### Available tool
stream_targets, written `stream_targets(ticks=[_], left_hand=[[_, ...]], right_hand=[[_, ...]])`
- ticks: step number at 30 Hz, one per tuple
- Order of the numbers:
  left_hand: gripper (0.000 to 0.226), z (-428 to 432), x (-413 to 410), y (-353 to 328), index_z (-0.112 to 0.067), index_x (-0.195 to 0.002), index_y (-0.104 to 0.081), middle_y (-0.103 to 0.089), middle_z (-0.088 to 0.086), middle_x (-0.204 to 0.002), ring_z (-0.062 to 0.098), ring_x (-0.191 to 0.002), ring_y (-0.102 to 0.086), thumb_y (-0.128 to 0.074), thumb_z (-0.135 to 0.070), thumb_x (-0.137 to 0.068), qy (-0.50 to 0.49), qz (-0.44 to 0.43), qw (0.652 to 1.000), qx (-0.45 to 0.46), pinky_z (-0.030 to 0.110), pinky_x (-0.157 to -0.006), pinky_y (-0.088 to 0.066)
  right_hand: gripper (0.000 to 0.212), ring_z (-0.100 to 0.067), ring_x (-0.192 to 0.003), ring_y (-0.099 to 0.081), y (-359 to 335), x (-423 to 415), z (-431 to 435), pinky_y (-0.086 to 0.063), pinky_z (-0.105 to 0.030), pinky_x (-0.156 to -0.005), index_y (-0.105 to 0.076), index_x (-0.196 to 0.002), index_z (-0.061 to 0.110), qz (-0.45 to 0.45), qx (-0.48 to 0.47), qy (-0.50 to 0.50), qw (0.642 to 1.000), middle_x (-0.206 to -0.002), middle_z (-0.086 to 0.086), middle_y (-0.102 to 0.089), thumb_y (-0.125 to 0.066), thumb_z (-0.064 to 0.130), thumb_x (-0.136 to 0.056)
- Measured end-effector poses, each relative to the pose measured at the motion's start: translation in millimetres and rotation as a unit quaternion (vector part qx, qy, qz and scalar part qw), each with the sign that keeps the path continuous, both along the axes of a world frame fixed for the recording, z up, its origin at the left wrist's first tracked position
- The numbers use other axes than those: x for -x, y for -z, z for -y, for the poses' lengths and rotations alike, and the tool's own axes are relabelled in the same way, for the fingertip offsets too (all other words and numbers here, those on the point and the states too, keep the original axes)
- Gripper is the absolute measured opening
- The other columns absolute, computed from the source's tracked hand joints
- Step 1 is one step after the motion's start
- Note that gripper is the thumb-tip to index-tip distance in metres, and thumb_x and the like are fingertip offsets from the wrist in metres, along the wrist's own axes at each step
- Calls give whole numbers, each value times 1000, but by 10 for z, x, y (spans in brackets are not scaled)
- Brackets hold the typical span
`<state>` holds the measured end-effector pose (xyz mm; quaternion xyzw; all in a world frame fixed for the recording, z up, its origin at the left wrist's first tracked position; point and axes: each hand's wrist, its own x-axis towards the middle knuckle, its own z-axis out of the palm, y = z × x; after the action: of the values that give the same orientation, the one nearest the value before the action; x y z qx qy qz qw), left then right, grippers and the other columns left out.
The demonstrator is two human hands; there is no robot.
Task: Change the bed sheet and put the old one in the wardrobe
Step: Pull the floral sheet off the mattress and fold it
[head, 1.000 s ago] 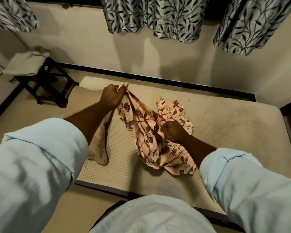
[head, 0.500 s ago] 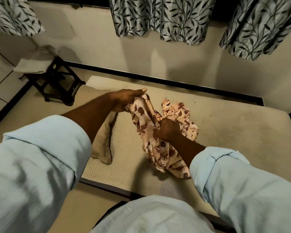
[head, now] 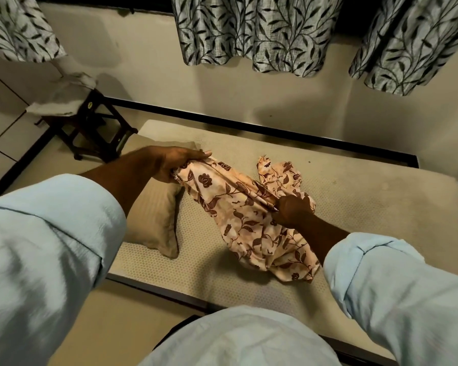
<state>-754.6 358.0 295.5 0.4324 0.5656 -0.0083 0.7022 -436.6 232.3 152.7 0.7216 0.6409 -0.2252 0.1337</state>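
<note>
The step looks like opening out the crumpled peach cloth sheet with brown roses (head: 238,207), bunched on the bare, dimpled beige mattress (head: 354,202) beside a tan striped pillow (head: 154,215). The left hand (head: 175,162) clamps its grip on one gathered end; the right hand (head: 292,211) pinches soft folds mid-length. Next: find an edge, shake it flat.

The floral sheet (head: 249,220) is looking like thin, matt, creased cloth; the mattress (head: 209,273) is showing a rough honeycomb weave; the pillow (head: 154,215) is wearing faintly striped fabric.
</note>
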Motion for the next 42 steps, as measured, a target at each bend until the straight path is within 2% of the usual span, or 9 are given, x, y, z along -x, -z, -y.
stream_targets(ticks=[4, 8, 12, 21, 24, 29, 34, 38, 42], left_hand=[[52, -5, 47, 57, -11, -116, -69, -75, 11, -103, 24, -85, -72, -64, -56, -89, -6, -19, 998, -63, 34, -74, -57], [52, -7, 140, 132, -11, -105, -69, -69, 10, -87, 23, -72, -62, -59, -60, -92, 55, -130, 964, -224, 26, -57, -44], [39, 90, -50, 246, -13, -93, -68, -67, 10, -79, 18, -65, -61, -57, -50, -98, 100, -118, 938, -311, 25, -53, -47], [67, 268, -906, 427, -17, -143, -48, -57, 2, -133, 22, -115, -57, -78, -27, -84, 327, -141, 845, -400, 38, -95, -51], [48, 217, -1031, 476, -12, -126, -61, -65, 7, -122, 24, -102, -61, -77, -25, -83, 345, -193, 821, -412, 34, -80, -50], [18, 139, -946, 412, -15, -104, -71, -70, 5, -100, 23, -88, -65, -72, -18, -86, 337, -201, 804, -446, 30, -71, -49], [16, 129, -832, 242, -13, -106, -70, -70, 4, -98, 17, -81, -64, -69, -14, -90, 333, -192, 811, -441, 31, -71, -54], [21, 8, -633, 82, -13, -110, -71, -71, 4, -98, 17, -83, -67, -71, -13, -89, 275, -185, 824, -459, 24, -62, -50], [24, -38, -500, 8, -15, -111, -72, -70, 1, -101, 18, -89, -68, -72, -11, -87, 254, -175, 830, -465, 24, -66, -51]], right_hand=[[46, -27, -101, -63, -10, 18, 19, -49, -39, -92, -66, -112, 15, -21, -32, 14, 999, -104, -6, -66, -60, 55, -89], [38, -27, -75, -56, -23, 24, -39, -36, -27, -58, -60, -71, 14, -230, -67, 157, 958, -71, -5, -56, -51, 33, -102], [32, -16, -68, -51, -234, 77, -105, -39, -29, -63, -59, -74, 16, -319, -88, 161, 930, -77, -4, -58, -46, 16, -104], [39, -18, -61, -53, -607, 536, -404, -39, -34, -58, -66, -72, 5, -408, -90, 75, 905, -67, -12, -61, -48, 22, -102], [38, -11, -51, -46, -625, 546, -437, -35, -31, -53, -65, -67, 9, -416, -118, 45, 901, -57, -2, -55, -53, 24, -100], [32, -2, -52, -53, -461, 365, -371, -43, -29, -58, -66, -57, 29, -383, -99, -20, 918, -56, 13, -62, -60, 31, -88], [19, -21, -118, -59, -302, 327, -329, -43, -27, -92, -72, -109, 34, -258, 29, -104, 960, -129, -1, -66, -64, 28, -93], [36, -24, -125, -54, -51, 256, -167, -42, -31, -104, -66, -131, 20, -191, 116, -134, 965, -137, -4, -59, -65, 29, -96], [25, -26, -98, -64, 225, 277, -2, -54, -41, -91, -68, -97, 17, -280, -26, 18, 959, -102, -6, -69, -70, 40, -85]])
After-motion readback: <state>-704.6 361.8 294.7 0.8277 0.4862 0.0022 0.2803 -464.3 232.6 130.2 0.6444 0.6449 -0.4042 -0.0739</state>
